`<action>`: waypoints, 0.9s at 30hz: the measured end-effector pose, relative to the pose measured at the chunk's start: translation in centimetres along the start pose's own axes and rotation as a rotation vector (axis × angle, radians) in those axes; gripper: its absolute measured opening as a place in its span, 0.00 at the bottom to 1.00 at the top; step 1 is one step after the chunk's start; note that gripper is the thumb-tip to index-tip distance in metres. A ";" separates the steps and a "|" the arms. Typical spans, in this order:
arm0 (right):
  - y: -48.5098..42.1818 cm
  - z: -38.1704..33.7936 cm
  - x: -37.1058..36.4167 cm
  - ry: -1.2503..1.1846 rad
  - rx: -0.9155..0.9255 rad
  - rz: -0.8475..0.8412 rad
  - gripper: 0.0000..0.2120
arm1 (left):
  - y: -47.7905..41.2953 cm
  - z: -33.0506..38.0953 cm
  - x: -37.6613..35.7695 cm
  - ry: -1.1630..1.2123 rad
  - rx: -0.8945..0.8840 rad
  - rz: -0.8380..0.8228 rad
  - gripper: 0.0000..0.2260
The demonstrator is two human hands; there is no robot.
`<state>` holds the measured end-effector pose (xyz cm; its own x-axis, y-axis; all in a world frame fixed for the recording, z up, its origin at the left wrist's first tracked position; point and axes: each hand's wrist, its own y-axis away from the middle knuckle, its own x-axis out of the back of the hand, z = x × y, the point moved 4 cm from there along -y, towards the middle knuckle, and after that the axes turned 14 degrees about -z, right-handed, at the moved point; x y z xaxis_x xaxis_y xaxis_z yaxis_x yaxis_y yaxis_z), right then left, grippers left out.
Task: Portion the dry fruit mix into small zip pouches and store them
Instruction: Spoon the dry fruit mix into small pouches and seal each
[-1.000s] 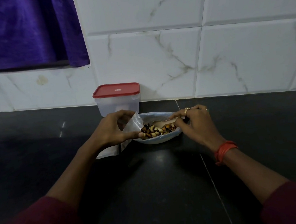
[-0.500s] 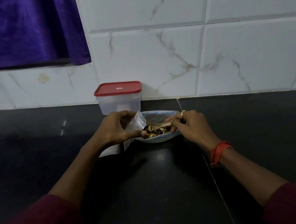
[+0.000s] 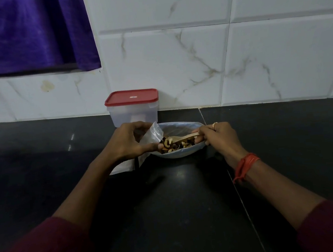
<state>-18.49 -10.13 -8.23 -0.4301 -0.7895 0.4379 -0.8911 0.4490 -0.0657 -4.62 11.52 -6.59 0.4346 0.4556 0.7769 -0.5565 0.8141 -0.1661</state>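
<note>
Left grip (image 3: 127,142) pinches a crinkly clear pouch (image 3: 152,135) beside the round pale bowl (image 3: 177,154) of nuts (image 3: 173,146); right grip (image 3: 220,137) clasps a wooden spoon (image 3: 184,138) above the glossy black counter (image 3: 169,206)

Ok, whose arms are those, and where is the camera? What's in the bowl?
Those are one person's two arms. The camera sits on their head and looks down, so you see what they see. On the black counter stands a bowl of dry fruit mix. The left hand holds a small clear zip pouch at the bowl's edge. The right hand holds a wooden spoon over the mix. Behind stands a closed plastic box with a red lid.
</note>
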 end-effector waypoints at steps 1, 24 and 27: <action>0.0 -0.1 0.0 0.025 0.017 -0.010 0.10 | 0.0 0.0 0.0 -0.001 -0.001 0.000 0.33; 0.4 -1.1 -0.5 0.266 0.156 0.035 0.11 | 0.1 0.4 -0.1 0.003 -0.020 -0.022 0.34; 0.3 -0.8 0.1 0.231 0.133 0.065 0.11 | 0.0 0.2 -0.1 -0.011 -0.021 -0.010 0.32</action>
<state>-18.68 -9.74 -7.48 -0.4565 -0.6372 0.6210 -0.8803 0.4249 -0.2111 -4.81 11.40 -6.55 0.4324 0.4435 0.7851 -0.5369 0.8261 -0.1710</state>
